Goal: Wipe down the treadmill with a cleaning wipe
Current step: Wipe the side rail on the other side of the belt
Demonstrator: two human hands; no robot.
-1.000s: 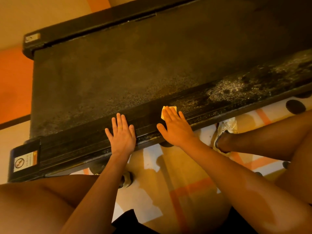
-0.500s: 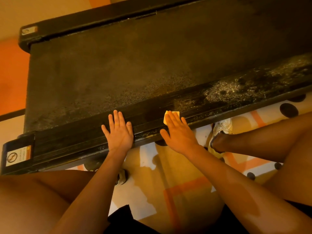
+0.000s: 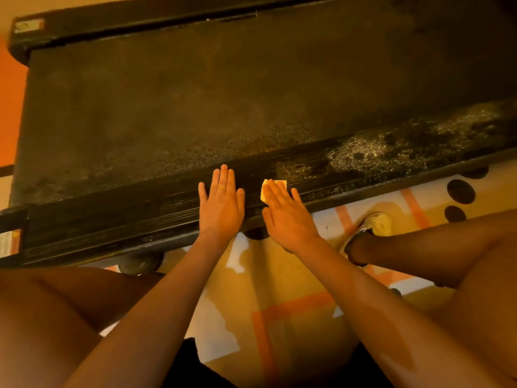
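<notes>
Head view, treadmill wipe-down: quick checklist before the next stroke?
1. Contact: wipe lies under right hand, flat fingers pressing it onto the near side rail: ok.
2. Brace: left hand flat on the rail, apart from the wipe: ok.
3. Rail right of the wipe clean: not ok, speckled residue there.
4. Rail left of the hands clean: cannot tell, too dim.
5. Underside of the wipe fit for use: cannot tell, hidden.
</notes>
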